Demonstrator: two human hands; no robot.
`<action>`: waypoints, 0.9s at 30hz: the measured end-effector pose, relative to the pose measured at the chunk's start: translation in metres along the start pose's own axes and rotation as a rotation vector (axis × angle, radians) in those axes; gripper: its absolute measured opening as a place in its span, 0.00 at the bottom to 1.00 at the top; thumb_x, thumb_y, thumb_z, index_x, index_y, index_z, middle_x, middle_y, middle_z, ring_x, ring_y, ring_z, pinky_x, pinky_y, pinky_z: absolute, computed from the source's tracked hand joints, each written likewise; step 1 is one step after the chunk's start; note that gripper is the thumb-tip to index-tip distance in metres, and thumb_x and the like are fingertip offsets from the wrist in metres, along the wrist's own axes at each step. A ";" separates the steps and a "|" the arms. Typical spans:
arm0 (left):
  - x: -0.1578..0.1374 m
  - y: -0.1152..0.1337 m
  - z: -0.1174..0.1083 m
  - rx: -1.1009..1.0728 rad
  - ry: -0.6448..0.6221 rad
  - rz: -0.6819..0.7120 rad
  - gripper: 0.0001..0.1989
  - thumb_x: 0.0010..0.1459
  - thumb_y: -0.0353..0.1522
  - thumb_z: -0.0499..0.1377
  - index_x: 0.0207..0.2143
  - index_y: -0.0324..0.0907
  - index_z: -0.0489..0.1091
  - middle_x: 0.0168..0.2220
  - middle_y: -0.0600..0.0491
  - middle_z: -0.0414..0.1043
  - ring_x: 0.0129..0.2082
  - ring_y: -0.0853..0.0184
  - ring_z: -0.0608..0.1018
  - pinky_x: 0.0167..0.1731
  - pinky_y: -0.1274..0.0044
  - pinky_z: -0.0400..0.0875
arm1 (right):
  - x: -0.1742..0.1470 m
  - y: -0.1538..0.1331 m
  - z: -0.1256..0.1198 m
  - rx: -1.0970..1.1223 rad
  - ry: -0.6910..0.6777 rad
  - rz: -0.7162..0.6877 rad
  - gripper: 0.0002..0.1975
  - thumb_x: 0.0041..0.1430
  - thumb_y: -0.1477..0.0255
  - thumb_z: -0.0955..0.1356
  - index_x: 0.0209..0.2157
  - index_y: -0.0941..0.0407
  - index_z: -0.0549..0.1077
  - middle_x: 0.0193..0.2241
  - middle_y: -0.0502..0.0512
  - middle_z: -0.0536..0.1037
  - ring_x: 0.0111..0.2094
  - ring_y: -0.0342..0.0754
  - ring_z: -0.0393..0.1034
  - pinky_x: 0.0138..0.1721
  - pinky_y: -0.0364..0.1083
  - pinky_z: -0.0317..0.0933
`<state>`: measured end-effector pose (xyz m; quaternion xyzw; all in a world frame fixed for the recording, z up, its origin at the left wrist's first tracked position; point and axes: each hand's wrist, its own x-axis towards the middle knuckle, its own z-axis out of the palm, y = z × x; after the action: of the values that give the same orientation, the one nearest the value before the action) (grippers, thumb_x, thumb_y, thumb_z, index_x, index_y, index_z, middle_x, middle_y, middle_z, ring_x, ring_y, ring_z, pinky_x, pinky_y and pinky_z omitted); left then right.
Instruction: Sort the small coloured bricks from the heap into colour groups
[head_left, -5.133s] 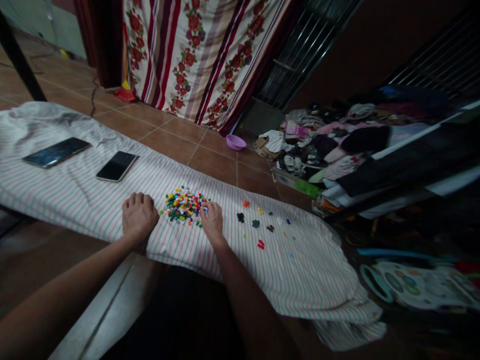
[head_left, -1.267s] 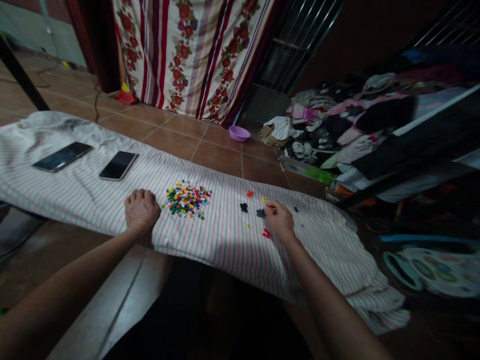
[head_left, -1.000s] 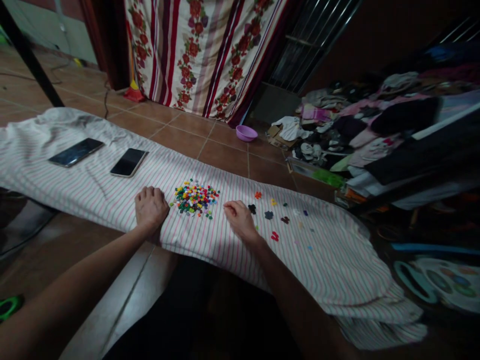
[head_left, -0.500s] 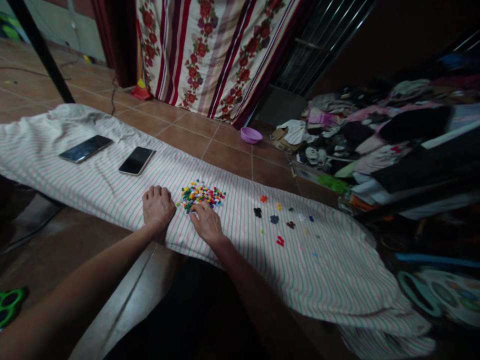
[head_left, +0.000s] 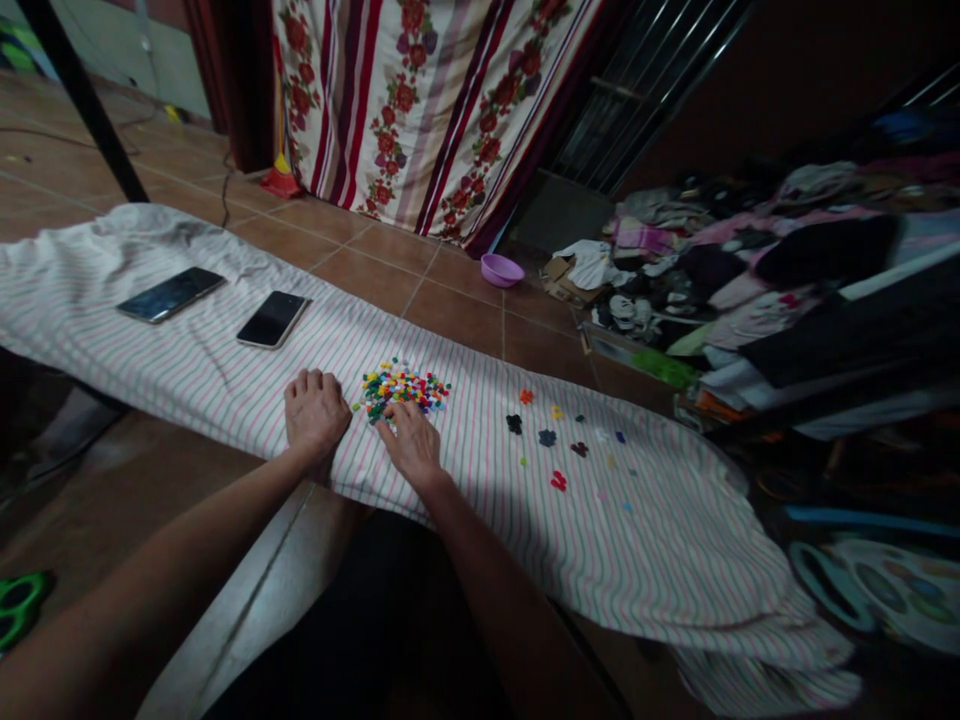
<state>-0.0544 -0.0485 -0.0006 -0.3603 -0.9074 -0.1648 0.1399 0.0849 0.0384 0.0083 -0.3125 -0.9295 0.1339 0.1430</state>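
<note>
A pile of tiny multicoloured pieces (head_left: 405, 383), like beads, lies on a striped cloth (head_left: 465, 450). At the near edge of this pile is my right hand (head_left: 412, 442), thumb and fingers apart, the fingertips touching or just above the pieces. Whether a piece sits under the fingertips is too small to tell. To the left of the pile, my left hand (head_left: 315, 415) rests flat on the cloth and holds nothing. Small same-coloured groups lie to the right, among them red pieces (head_left: 559, 481), black pieces (head_left: 514, 424), orange pieces (head_left: 526, 397) and dark grey pieces (head_left: 547, 438).
Two phones, a larger one (head_left: 171, 295) and a smaller one (head_left: 273, 320), lie on the cloth at the left. Beyond it, a purple basin (head_left: 502, 270) stands on the tiled floor before a flowered curtain (head_left: 420, 110). Heaped clothes (head_left: 750, 260) fill the right side.
My right hand has shifted very slightly left at the pile's near edge, with its thumb a little farther from the fingers. My left hand stays in place.
</note>
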 end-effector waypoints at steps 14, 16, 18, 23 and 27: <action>0.000 0.002 -0.002 0.023 -0.007 -0.006 0.15 0.60 0.31 0.46 0.41 0.36 0.69 0.43 0.40 0.71 0.49 0.52 0.69 0.46 0.65 0.59 | -0.004 0.010 0.015 0.198 0.183 -0.022 0.06 0.61 0.73 0.64 0.40 0.53 0.72 0.39 0.50 0.75 0.36 0.44 0.72 0.39 0.42 0.64; 0.000 0.002 -0.002 0.015 -0.008 -0.006 0.16 0.60 0.32 0.45 0.41 0.35 0.69 0.43 0.40 0.71 0.49 0.52 0.69 0.46 0.64 0.59 | -0.004 0.012 0.016 0.254 0.207 -0.022 0.08 0.61 0.74 0.64 0.40 0.53 0.72 0.39 0.50 0.76 0.36 0.44 0.72 0.41 0.43 0.64; 0.000 0.001 -0.001 0.009 -0.010 -0.006 0.17 0.60 0.32 0.45 0.42 0.35 0.69 0.43 0.39 0.71 0.49 0.52 0.68 0.46 0.64 0.59 | -0.005 0.013 0.017 0.305 0.229 -0.023 0.09 0.62 0.74 0.63 0.41 0.53 0.73 0.39 0.51 0.76 0.37 0.45 0.72 0.43 0.43 0.65; 0.000 0.000 0.002 0.021 -0.006 -0.007 0.17 0.60 0.33 0.45 0.42 0.36 0.69 0.44 0.40 0.71 0.49 0.53 0.68 0.47 0.65 0.58 | -0.006 0.016 0.020 0.430 0.298 0.016 0.11 0.64 0.72 0.62 0.44 0.53 0.73 0.41 0.53 0.78 0.39 0.47 0.73 0.44 0.45 0.65; 0.000 -0.001 0.004 0.040 0.015 -0.004 0.16 0.60 0.33 0.45 0.41 0.37 0.69 0.44 0.41 0.71 0.49 0.54 0.69 0.47 0.65 0.59 | -0.005 0.019 0.020 0.498 0.356 0.062 0.11 0.65 0.70 0.61 0.42 0.53 0.74 0.39 0.54 0.78 0.40 0.48 0.73 0.44 0.46 0.66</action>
<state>-0.0562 -0.0474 -0.0046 -0.3545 -0.9102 -0.1494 0.1534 0.0921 0.0464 -0.0178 -0.3145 -0.8186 0.3048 0.3716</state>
